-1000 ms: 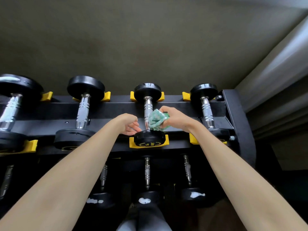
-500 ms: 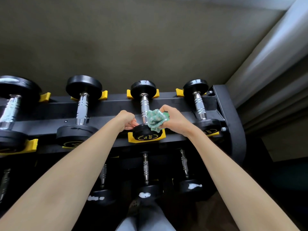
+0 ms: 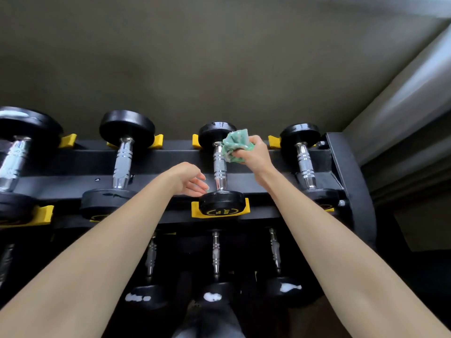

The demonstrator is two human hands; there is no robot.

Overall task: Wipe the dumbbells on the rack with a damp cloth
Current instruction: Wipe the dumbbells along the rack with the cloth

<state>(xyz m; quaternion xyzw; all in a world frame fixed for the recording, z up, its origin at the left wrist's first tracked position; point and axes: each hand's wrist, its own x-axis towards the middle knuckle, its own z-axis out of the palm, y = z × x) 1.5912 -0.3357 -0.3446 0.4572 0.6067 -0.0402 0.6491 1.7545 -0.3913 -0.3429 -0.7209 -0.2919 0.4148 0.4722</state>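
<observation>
Green cloth (image 3: 235,145) was bunched in the right hand (image 3: 253,154) and pressed on the chrome handle of the dumbbell (image 3: 219,167) at 12 o'clock on the rack (image 3: 170,154) (top tier, just under the far head). The left hand (image 3: 190,180) was held loosely open at its 8 o'clock, nothing gripped.

Middle dumbbell (image 3: 220,206), near end cap, just under the left hand (image 3: 189,178): had a yellow ring mark with a couple of characters inside, upside down from here. Looked like a number, but honestly I couldn't read it.
Left neighbour dumbbell (image 3: 107,203), left of that hand: only a sliver of the same yellow ring showed, nothing readable.
Right-end dumbbell (image 3: 317,196), below the right hand (image 3: 251,152) that gripped the cloth (image 3: 235,145): a scrap of yellow print, unreadable.
</observation>
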